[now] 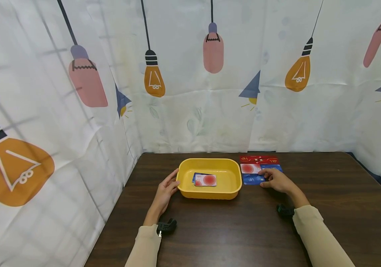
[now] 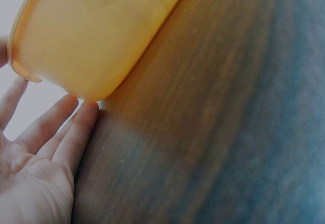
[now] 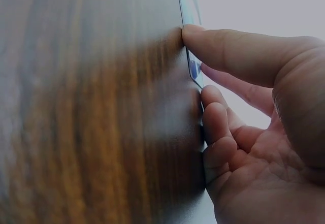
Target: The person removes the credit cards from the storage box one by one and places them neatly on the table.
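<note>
My left hand (image 1: 164,193) is at the left end of a yellow plastic basin (image 1: 210,195). In the left wrist view its fairly straight fingers (image 2: 84,127) touch the basin's outer wall. Inside the basin a red-and-white card (image 1: 205,180) lies over a blue card (image 1: 194,177). Right of the basin, my right hand (image 1: 278,181) is low over flat cards. Its thumb and index finger are at the edges of the near blue card (image 1: 252,180), the other fingers curled in the right wrist view. How firmly the card is pinched is hard to see.
Beside the basin lie red cards (image 1: 258,160) at the back, another red-and-white card (image 1: 248,168) and a second blue card (image 1: 274,167), partly under the right hand. The dark wooden table (image 1: 224,230) meets a printed curtain (image 1: 190,122) at its back and left.
</note>
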